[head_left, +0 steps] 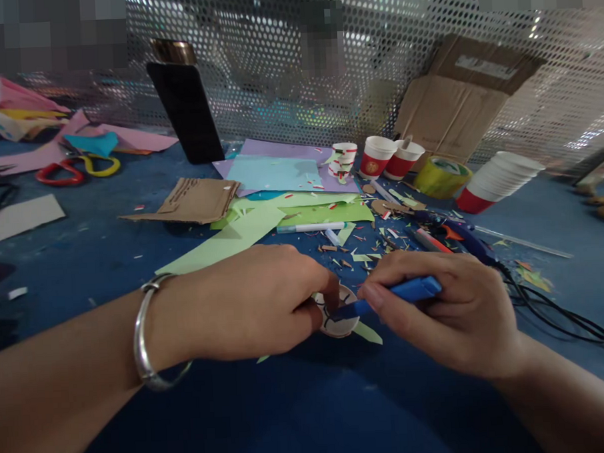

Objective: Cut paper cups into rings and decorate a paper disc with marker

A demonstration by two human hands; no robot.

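Note:
A small round white piece (342, 323) with dark lines on its face is between my hands, just above or on the blue table. My left hand (250, 302) pinches its left edge between thumb and fingers. In my right hand (445, 307) is a blue marker (405, 291), its tip touching the face of the round piece. A pointed strip of light green paper (369, 333) sticks out below the piece. Whether the strip is attached, I cannot tell.
Paper scraps (382, 236) litter the table beyond my hands. Behind them are coloured sheets (274, 172), paper cups (378, 156), yellow tape (442, 177) and stacked cups (500, 178). Folded cardboard (201, 199), scissors (62, 173) and a phone (190, 114) lie leftward; a black cable (561, 315) runs right.

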